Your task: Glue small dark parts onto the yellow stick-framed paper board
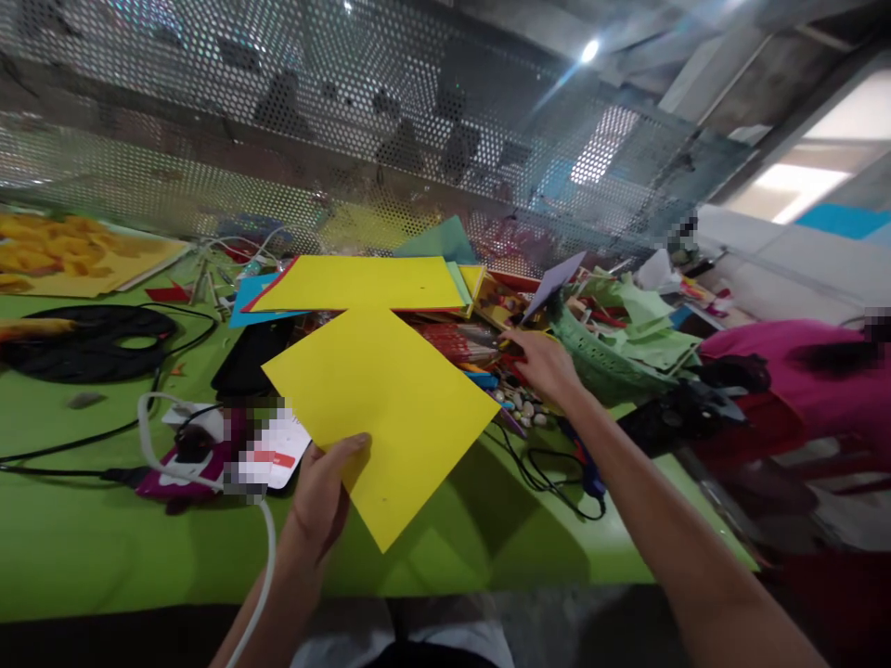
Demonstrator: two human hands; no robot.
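My left hand (324,487) is closed on a sheet of yellow paper (390,408), thumb on top, held cornerwise above the green table. My right hand (547,366) reaches forward among small craft supplies, its index finger stretched out and the other fingertips partly hidden. Nothing held in it can be made out. Close to its fingertips lie a bundle of clear-wrapped sticks (459,343) and an open box of small items (505,301). Behind the held sheet rests a stack of coloured paper (362,281), yellow on top. Pebbles (529,408) lie just below the right hand.
A green basket (591,348) of paper scraps stands right of my right hand. At left are a black palette (90,339), a purple power strip (185,473) and cables. A blue-handled tool (591,473) lies on the green table (445,557). A person in pink (786,371) is at right.
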